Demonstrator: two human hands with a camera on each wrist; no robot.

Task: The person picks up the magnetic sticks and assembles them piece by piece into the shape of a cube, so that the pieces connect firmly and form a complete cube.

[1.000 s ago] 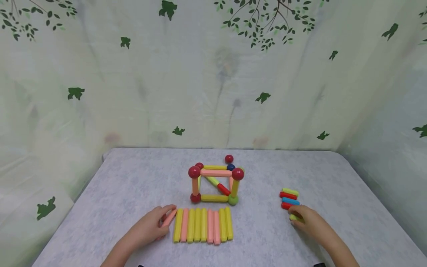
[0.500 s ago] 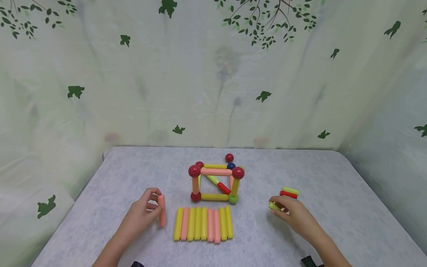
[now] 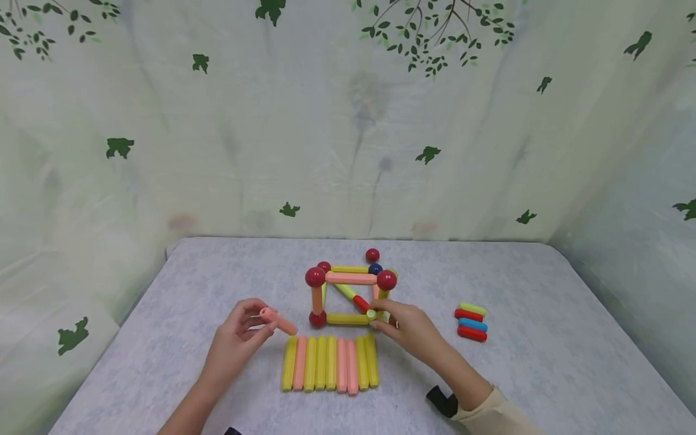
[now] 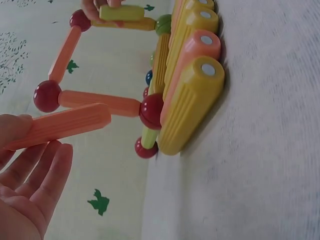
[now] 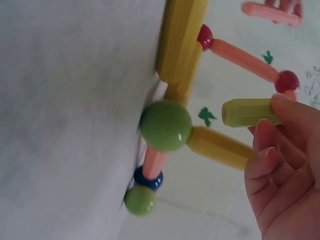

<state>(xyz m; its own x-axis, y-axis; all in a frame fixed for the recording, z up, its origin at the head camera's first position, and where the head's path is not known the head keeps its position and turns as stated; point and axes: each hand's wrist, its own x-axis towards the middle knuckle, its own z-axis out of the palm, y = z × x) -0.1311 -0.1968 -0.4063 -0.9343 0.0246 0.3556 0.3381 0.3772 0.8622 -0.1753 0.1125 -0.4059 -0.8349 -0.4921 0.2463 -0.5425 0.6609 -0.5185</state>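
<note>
My left hand (image 3: 236, 341) pinches a long pink magnetic stick (image 3: 278, 321) between thumb and fingers, tilted above the left end of the stick row. A short yellow-green magnetic stick (image 5: 247, 112) is pinched in my right hand (image 3: 415, 332), in front of the right upright of a box-shaped frame. That frame (image 3: 350, 278) joins pink and yellow sticks with red, green and blue balls. In the right wrist view, its lower green ball (image 5: 166, 125) stands apart from the short stick. My right fingers partly cover the frame's front right corner in the head view.
Several long yellow and pink sticks (image 3: 322, 364) lie side by side before the frame. To the right, short red, blue and green sticks (image 3: 472, 324) form a small row. A loose-looking red ball (image 3: 372, 255) sits behind the frame on the grey table (image 3: 544, 374).
My right hand has lifted the short yellow-green stick from the right-hand row and carried it left to the frame. My left hand has raised the pink stick off the table and tilted it.
</note>
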